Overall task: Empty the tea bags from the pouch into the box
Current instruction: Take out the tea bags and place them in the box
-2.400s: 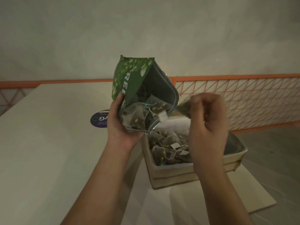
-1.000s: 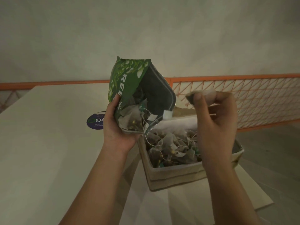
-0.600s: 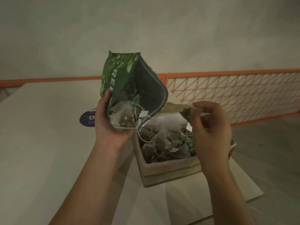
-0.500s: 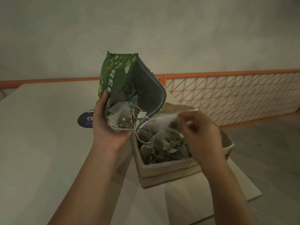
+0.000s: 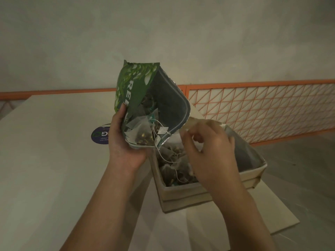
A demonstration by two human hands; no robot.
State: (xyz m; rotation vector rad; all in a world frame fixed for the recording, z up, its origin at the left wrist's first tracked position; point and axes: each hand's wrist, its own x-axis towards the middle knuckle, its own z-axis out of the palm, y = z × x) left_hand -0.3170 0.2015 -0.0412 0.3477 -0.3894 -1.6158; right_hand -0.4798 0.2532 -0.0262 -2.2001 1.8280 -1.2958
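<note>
Gripping the green pouch (image 5: pixel 137 91) from below, my left hand (image 5: pixel 123 147) tilts its open mouth toward four o'clock over the box (image 5: pixel 183 194). My right hand (image 5: pixel 210 153) hovers above the tea bags (image 5: pixel 174 165) inside, fingers curled; whether they pinch anything, I cannot tell.

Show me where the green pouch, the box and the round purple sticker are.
green pouch (image 5: pixel 133 91), head view, printed front panel.
box (image 5: pixel 184 193), head view, near outer wall.
round purple sticker (image 5: pixel 98 137), head view, visible left part.
</note>
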